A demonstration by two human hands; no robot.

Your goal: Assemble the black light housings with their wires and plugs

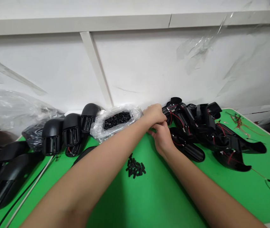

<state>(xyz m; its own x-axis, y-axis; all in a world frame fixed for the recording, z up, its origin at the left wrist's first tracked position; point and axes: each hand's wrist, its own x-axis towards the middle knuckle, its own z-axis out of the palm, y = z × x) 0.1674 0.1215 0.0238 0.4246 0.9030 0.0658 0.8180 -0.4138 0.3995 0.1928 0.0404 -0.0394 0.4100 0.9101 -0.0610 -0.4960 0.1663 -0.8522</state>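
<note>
My left hand reaches to the near edge of a heap of black plastic housings, fingers curled down at the end of one black housing with red wires. Just below it, my right hand is bent inward with its fingers closed, close against the left; what they pinch, if anything, is hidden. More black housings with red wires lie right of the hands. A loose pile of small black plastic pieces sits on the green tabletop between my forearms.
A clear plastic bag full of small black pieces stands against the white wall. Several black housings with open compartments are at the left, beside a white cable. Thin loose wires lie far right.
</note>
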